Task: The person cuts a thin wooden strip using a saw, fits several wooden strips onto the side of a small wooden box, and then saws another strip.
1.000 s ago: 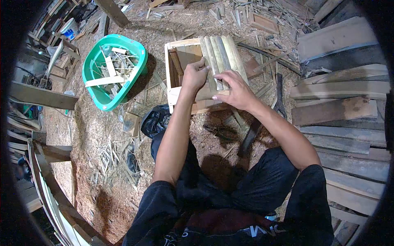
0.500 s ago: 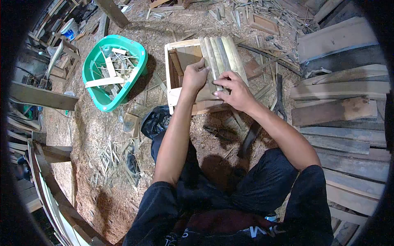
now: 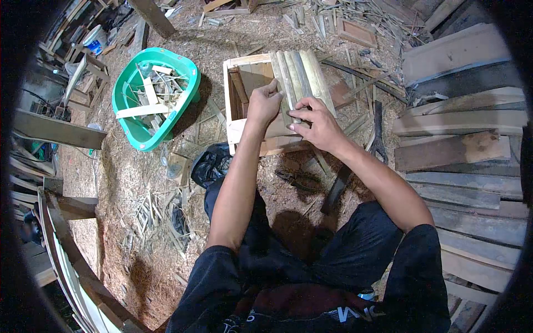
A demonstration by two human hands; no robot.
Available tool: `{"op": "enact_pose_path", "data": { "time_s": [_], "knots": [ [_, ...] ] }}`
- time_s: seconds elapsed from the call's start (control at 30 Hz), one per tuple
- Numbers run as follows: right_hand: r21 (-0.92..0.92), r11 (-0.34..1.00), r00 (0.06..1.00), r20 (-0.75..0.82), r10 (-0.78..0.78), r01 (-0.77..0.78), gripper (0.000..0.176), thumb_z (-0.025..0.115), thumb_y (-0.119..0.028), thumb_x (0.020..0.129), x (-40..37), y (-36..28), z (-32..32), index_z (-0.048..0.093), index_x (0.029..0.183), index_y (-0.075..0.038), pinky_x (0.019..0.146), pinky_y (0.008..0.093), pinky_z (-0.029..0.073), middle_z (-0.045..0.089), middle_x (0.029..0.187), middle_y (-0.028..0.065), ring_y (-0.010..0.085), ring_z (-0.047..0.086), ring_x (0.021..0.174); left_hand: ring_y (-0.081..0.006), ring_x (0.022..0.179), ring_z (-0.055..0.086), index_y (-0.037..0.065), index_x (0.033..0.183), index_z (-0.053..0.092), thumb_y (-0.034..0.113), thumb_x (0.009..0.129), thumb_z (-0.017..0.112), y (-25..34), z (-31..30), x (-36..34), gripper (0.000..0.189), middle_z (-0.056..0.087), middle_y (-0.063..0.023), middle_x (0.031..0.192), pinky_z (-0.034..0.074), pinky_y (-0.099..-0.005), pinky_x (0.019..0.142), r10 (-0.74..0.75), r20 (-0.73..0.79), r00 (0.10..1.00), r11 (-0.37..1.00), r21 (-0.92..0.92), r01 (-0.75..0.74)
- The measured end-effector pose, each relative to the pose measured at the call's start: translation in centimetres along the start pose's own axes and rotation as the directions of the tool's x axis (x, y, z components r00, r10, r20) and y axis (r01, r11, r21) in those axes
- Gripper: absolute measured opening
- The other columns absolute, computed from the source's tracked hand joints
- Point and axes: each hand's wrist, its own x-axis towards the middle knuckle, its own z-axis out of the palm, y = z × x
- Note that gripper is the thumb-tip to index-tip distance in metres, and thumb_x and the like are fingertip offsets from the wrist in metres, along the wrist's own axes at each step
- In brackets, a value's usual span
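Observation:
A wooden box [image 3: 235,126] stands in front of me, its left part open at the top and its right part covered by several rounded wooden slats [image 3: 302,72] lying side by side. My left hand [image 3: 264,104] is closed in a fist at the left edge of the slats, by the opening; what its fingers hold is hidden. Close to its right, my right hand [image 3: 316,123] rests over the near ends of the slats. Its thumb and fingers are pinched together around something small that I cannot make out.
A green plastic tub [image 3: 194,91] full of wood scraps stands left of the box. Stacked planks [image 3: 455,122] line the right side. A black plastic bag [image 3: 211,165] lies by my left knee. Shavings and offcuts cover the floor.
My right hand's fingers have shifted very slightly at the slats. My left hand and the box look the same.

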Motion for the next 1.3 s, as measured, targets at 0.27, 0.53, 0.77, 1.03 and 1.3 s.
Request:
{"op": "enact_pose_path", "data": {
  "time_s": [0.27, 0.53, 0.77, 1.03, 1.3],
  "knots": [
    [0.054, 0.998, 0.999, 0.030, -0.027, 0.026, 0.035, 0.076, -0.021, 0.081, 0.3, 0.0, -1.0, 0.072, 0.110, -0.002, 0.097, 0.0385, 0.045, 0.059, 0.115, 0.0136, 0.0299, 0.057, 0.112, -0.0218, 0.096, 0.071, -0.006, 0.133, 0.055, 0.017, 0.086, 0.069, -1.5, 0.5, 0.7, 0.054, 0.070, -0.0263, 0.110, 0.053, -0.0320, 0.084, 0.066, -0.044, 0.997, 0.995, -0.074, -0.069],
    [-0.001, 0.998, 0.997, -0.042, -0.068, 0.068, 0.026, 0.074, -0.014, 0.083, -0.1, 0.2, 0.0, 0.073, 0.105, -0.001, 0.095, 0.0379, 0.047, 0.062, 0.112, 0.0146, 0.0300, 0.060, 0.107, -0.0237, 0.099, 0.070, -0.004, 0.133, 0.056, 0.019, 0.086, 0.069, -0.3, 0.4, -0.1, 0.054, 0.069, -0.0269, 0.111, 0.053, -0.0331, 0.085, 0.012, -0.064, 0.998, 0.999, -0.049, -0.015],
    [0.007, 0.999, 0.999, -0.028, -0.031, 0.031, 0.027, 0.075, -0.015, 0.083, -0.4, 0.2, 0.0, 0.072, 0.106, -0.002, 0.095, 0.0384, 0.047, 0.062, 0.115, 0.0149, 0.0306, 0.060, 0.110, -0.0233, 0.100, 0.070, -0.007, 0.129, 0.058, 0.019, 0.084, 0.070, -1.4, 0.6, 0.9, 0.053, 0.069, -0.0269, 0.111, 0.053, -0.0329, 0.085, 0.053, -0.062, 0.997, 0.997, -0.044, -0.056],
    [0.035, 0.999, 0.999, 0.052, -0.001, -0.001, 0.059, 0.080, -0.023, 0.077, 0.6, 0.2, -1.1, 0.059, 0.128, -0.004, 0.099, 0.0403, 0.046, 0.060, 0.119, 0.0167, 0.0335, 0.059, 0.113, -0.0188, 0.094, 0.070, -0.009, 0.130, 0.056, 0.017, 0.084, 0.070, -0.6, 0.2, 0.3, 0.054, 0.071, -0.0255, 0.108, 0.054, -0.0320, 0.081, 0.009, -0.003, 1.000, 0.994, -0.110, -0.009],
    [0.019, 1.000, 0.996, 0.088, -0.019, 0.017, 0.065, 0.083, -0.027, 0.074, 1.0, 0.4, -1.2, 0.058, 0.129, -0.003, 0.100, 0.0401, 0.045, 0.058, 0.121, 0.0162, 0.0323, 0.057, 0.115, -0.0082, 0.076, 0.060, -0.006, 0.138, 0.051, 0.010, 0.090, 0.069, -0.7, 0.3, 0.4, 0.053, 0.071, -0.0097, 0.103, 0.052, -0.0250, 0.067, 0.020, 0.007, 1.000, 0.992, -0.126, -0.019]
  ]
}}
